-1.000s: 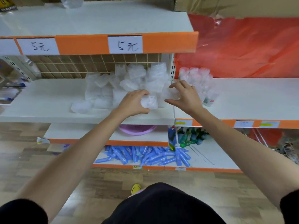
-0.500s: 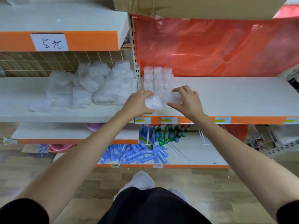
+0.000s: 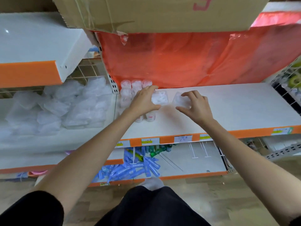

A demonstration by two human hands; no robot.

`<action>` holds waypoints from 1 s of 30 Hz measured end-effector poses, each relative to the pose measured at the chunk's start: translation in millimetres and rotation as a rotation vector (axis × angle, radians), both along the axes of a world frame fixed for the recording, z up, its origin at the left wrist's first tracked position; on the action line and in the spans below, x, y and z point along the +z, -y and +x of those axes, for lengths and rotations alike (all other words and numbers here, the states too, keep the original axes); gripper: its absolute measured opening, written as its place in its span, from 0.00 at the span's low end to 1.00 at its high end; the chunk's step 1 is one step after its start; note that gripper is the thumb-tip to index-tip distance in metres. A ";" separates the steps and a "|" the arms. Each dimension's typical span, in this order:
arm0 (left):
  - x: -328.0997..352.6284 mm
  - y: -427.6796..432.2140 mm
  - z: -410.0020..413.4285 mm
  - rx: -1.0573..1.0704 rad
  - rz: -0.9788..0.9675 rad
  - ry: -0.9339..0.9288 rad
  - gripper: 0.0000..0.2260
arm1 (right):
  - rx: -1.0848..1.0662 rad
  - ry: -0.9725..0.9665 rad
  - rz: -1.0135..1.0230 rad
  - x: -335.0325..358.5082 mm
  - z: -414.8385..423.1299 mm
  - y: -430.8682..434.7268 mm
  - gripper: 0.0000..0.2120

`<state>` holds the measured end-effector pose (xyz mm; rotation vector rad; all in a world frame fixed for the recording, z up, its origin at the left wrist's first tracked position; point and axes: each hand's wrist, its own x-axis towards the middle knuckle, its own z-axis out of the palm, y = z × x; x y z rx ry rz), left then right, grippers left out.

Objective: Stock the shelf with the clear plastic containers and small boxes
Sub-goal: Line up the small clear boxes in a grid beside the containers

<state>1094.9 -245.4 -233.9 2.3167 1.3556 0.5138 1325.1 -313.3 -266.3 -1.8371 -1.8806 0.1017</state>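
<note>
Left container [image 3: 160,98] and right container [image 3: 179,100], clear plastic, sit on the white shelf [image 3: 236,108] at far left, beside stacked jars [image 3: 130,90]. Left hand [image 3: 144,101] and right hand [image 3: 196,107] each clasp one. Probably light, thin-walled and slippery: hold opposite side walls gently.

On the shelf [image 3: 228,111] two containers sat side by side: we gripped the left container [image 3: 160,97] with our left hand [image 3: 143,100] and the right container [image 3: 180,100] with our right hand [image 3: 195,106]. Just left of them, small jars [image 3: 130,88] stood at the shelf's left end. A cardboard box [image 3: 162,12] sat overhead.
</note>
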 end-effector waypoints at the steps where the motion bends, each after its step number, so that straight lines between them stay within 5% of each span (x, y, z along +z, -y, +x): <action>1: -2.1 -4.6 8.7 -0.002 -0.012 0.007 0.34 | -0.012 0.004 -0.010 -0.5 8.6 -6.3 0.24; 30: -89.3 -20.9 152.3 0.243 -0.290 -0.029 0.26 | 0.101 0.023 -0.283 -88.8 186.6 -74.5 0.22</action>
